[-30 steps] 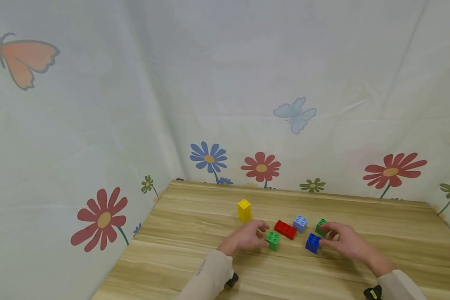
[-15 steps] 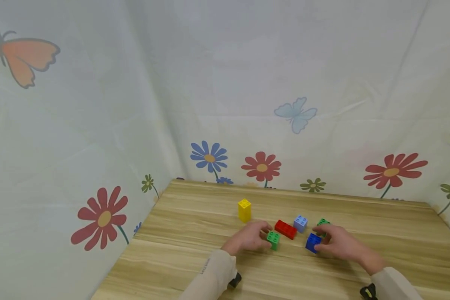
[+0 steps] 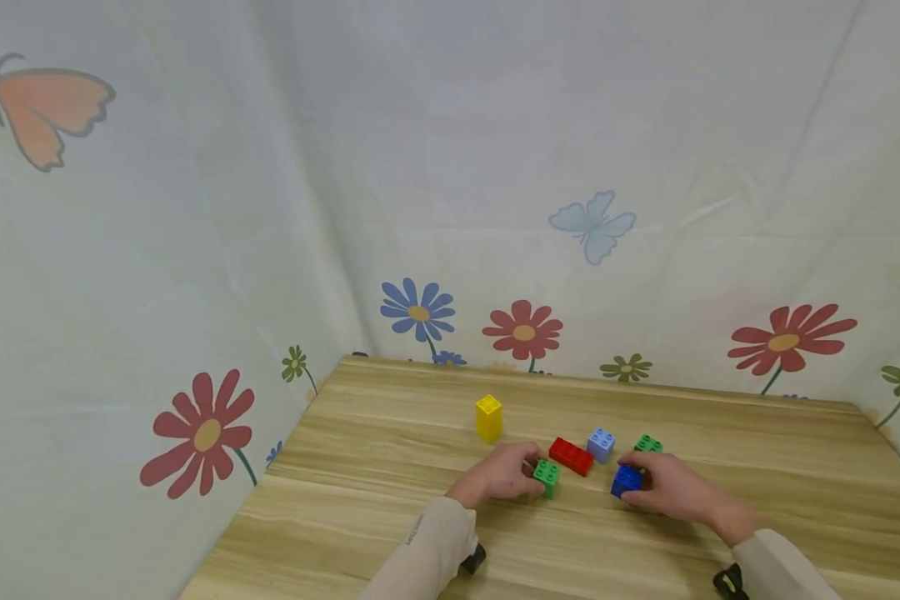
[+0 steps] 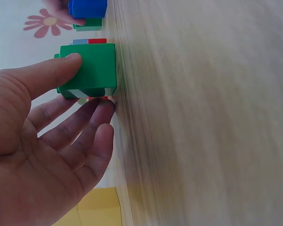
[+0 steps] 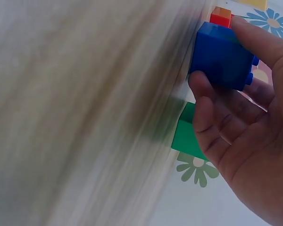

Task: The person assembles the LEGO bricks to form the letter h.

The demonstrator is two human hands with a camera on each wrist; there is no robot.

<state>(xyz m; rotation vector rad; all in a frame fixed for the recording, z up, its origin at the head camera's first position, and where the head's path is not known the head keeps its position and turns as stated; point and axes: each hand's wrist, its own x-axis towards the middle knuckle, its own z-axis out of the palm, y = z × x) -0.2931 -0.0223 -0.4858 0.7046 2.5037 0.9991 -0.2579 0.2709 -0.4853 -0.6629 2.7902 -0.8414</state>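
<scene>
My left hand (image 3: 502, 473) pinches a light green toy brick (image 3: 546, 473) between thumb and fingers. In the left wrist view the thumb lies on one face of this green brick (image 4: 96, 68), with the fingers at its other side. My right hand (image 3: 678, 485) pinches a dark blue brick (image 3: 626, 479). The right wrist view has the thumb at the top of the blue brick (image 5: 221, 56) and curled fingers under it. Both bricks are at or near the tabletop, studs up in the head view. Behind the right hand stands a darker green brick (image 3: 648, 445), partly hidden.
Between the hands, a little farther back, a long red brick (image 3: 571, 457) lies beside a light blue brick (image 3: 601, 446). A tall yellow brick (image 3: 488, 419) stands behind the left hand. The wooden table (image 3: 390, 417) meets a flowered cloth (image 3: 457, 167) at its back edge.
My right hand has moved left and closed its fingers round the blue brick, uncovering more of the dark green brick. The left hand has shifted slightly right and closed on the light green brick.
</scene>
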